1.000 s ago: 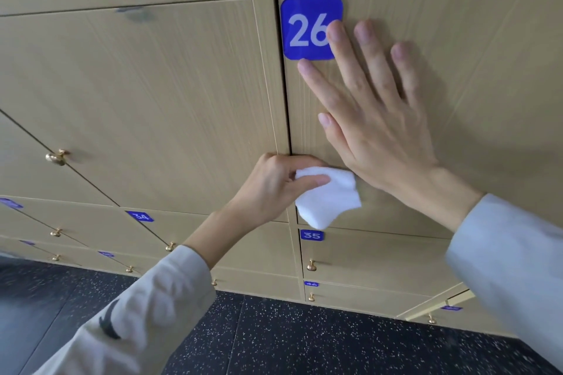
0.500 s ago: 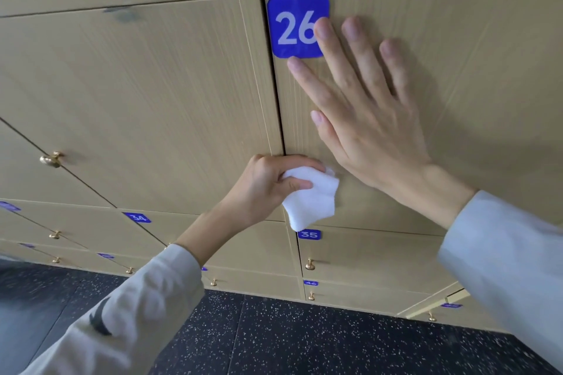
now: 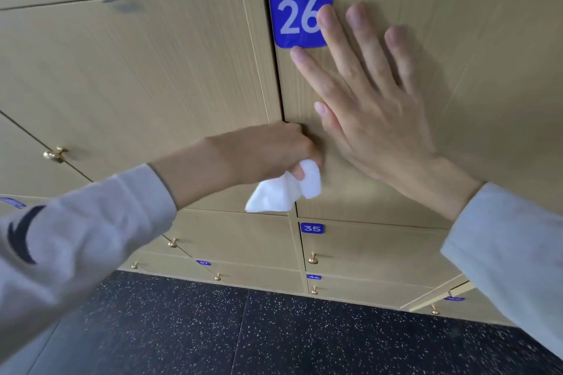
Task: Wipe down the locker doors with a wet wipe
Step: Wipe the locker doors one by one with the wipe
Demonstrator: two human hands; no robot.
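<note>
A light wooden locker door (image 3: pixel 457 39) carries a blue label reading 26 (image 3: pixel 297 14) in its top left corner. My right hand (image 3: pixel 371 94) lies flat on this door with straight, spread fingers, one fingertip overlapping the label's edge. My left hand (image 3: pixel 274 152) is at the door's left edge near its lower corner, fingers curled round a crumpled white wet wipe (image 3: pixel 285 192) that hangs below the fist. The left fingertips are hidden against the gap beside the door.
To the left is another locker door (image 3: pixel 137 76) with a brass knob (image 3: pixel 54 154). Below are lower rows of lockers, one labelled 35 (image 3: pixel 312 228), with small brass knobs (image 3: pixel 313 259). A dark speckled floor (image 3: pixel 243 329) runs along the bottom.
My left hand has turned over at the door's left edge, so the wipe now hangs below the fist instead of sticking out to the right. My right hand stays flat on door 26.
</note>
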